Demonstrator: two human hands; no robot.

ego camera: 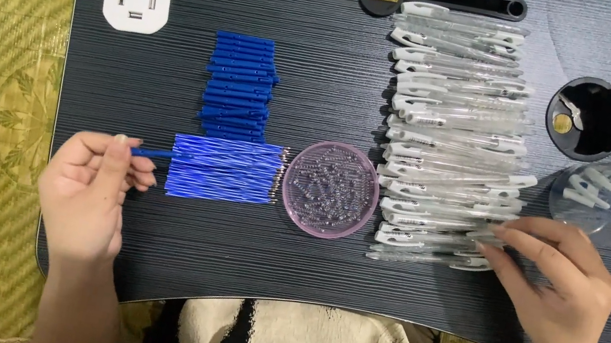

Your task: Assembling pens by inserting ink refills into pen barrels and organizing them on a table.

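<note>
A top-down view showed a dark wood-grain lap desk (141, 251) with 2 bare hands at its near edge. The left hand (88, 192) pinched the end of 1 thin blue pen refill (151, 153) between thumb and fingers; the refill was a slim, straight blue rod lying level, its far end touching a flat row of similar blue refills (223, 170), too many and too tightly packed to count. Just behind that row sat a stack of short, dark blue pen parts (239, 87), also too many to count. To the right of the refills stood 1 round pink dish (330, 190) filled with small clear springs. Right of the dish lay a long column of clear pen barrels with white clips (454, 135), uncounted. The right hand (554, 282) had its fingers curled onto 1 clear barrel at the near end of that column. 1 white socket block (137, 0) sat at the desk's far left.
</note>
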